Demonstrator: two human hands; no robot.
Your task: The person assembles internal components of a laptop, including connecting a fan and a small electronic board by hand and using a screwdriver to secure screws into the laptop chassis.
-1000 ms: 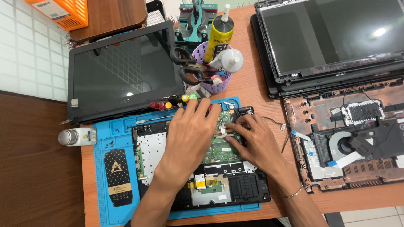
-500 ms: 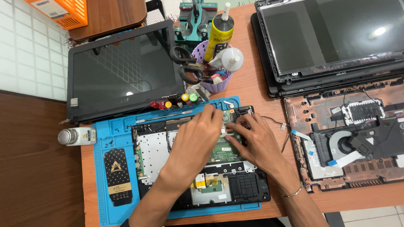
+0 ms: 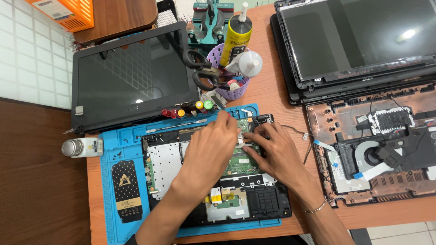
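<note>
Fingertips of the left hand [image 3: 210,147] and right hand [image 3: 272,152] are pressed close together on the green circuit board [image 3: 238,159] at frame centre; whether anything small is pinched cannot be told. The board sits in the opened black laptop base [image 3: 218,190], bottom cover already off, board not yet lifted out. Both forearms enter from the lower edge, palms down, wrists angled inward. The base rests on a blue silicone work mat [image 3: 122,149]; a purple tool cup [image 3: 231,88] stands above.
</note>
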